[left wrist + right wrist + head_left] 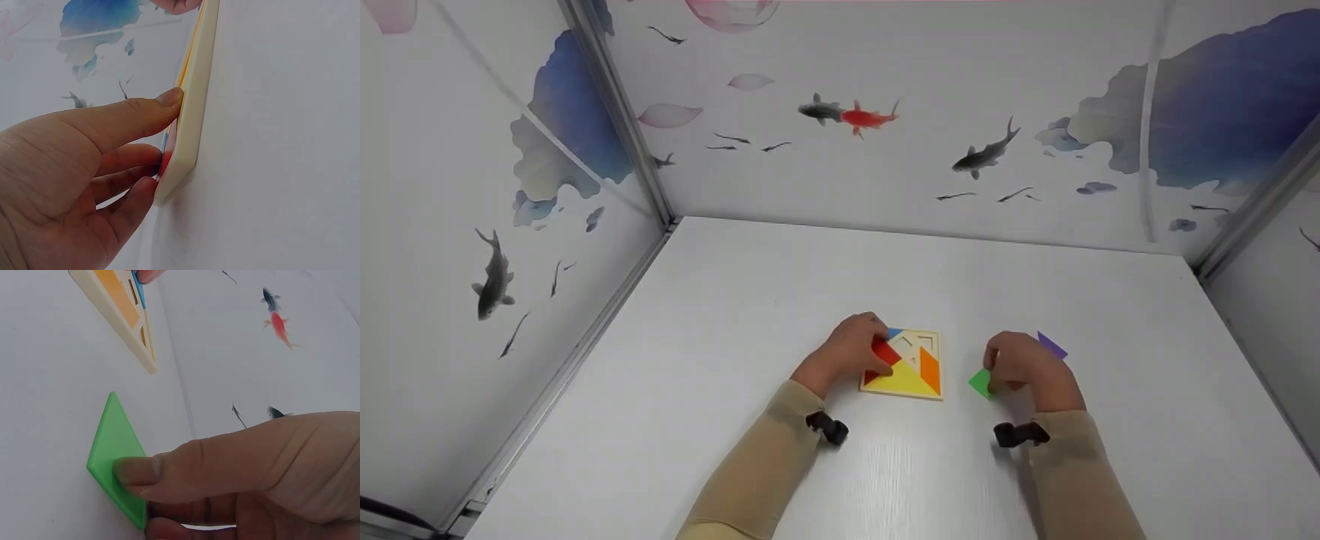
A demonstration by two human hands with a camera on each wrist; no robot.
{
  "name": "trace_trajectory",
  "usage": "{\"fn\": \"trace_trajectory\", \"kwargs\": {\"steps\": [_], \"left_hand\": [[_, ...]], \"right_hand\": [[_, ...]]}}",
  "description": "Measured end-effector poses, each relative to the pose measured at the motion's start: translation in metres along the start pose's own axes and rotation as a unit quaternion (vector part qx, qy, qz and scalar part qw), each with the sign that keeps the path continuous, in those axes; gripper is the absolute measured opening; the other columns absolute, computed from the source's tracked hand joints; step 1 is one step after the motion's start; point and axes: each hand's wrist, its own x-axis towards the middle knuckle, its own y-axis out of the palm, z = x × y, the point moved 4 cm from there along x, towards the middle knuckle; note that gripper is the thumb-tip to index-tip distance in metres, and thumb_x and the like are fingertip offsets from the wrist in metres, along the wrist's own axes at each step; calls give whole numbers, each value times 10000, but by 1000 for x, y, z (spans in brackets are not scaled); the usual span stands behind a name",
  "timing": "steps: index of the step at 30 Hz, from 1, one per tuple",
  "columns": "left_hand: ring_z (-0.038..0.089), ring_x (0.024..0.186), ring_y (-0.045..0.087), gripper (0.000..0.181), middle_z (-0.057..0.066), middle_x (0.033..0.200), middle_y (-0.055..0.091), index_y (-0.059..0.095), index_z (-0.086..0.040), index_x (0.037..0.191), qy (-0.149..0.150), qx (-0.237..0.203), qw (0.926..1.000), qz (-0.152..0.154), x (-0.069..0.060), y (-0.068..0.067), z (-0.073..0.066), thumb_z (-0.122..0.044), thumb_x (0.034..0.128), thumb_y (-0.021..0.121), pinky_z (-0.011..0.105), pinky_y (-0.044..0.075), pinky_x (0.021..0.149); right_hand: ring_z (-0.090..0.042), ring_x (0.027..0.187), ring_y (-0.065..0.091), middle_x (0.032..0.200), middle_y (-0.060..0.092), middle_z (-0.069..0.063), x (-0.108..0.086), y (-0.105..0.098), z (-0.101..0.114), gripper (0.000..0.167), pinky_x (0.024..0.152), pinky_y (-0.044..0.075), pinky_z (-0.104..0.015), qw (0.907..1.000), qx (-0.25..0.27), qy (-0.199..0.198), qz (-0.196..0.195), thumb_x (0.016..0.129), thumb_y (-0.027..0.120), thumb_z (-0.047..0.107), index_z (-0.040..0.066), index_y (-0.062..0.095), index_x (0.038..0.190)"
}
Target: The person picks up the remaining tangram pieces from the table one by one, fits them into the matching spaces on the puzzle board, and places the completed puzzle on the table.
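A wooden tangram board [931, 342] lies on the white table, with red [887, 351], yellow [904, 382], orange [930, 370] and blue [893, 332] pieces set in it. Several bare recesses show at its upper right. My left hand [851, 345] grips the board's left side, the thumb over the near edge and the fingers at the far corner in the left wrist view. To the right of the board, my right hand [1024, 364] pinches a green square-looking piece [118, 439], thumb on its face. The fingertips behind that piece are partly hidden.
A purple piece [1051, 345] lies just beyond the right hand. White panels printed with fish and blue shapes stand behind and at both sides of the table [780, 292]. Both wrists carry small black camera mounts [829, 427].
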Motion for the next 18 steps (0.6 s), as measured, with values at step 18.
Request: {"fn": "trace_trajectory", "kwargs": {"steps": [18], "left_hand": [[188, 1182, 543, 543, 6, 1323, 617, 731, -156, 1322, -64, 19, 10000, 11, 0, 2, 1, -344, 846, 911, 332, 510, 1100]], "right_hand": [[-240, 859, 587, 1017, 650, -115, 7, -5, -2, 205, 682, 503, -294, 9993, 123, 29, -364, 897, 775, 77, 45, 676, 1074]]}}
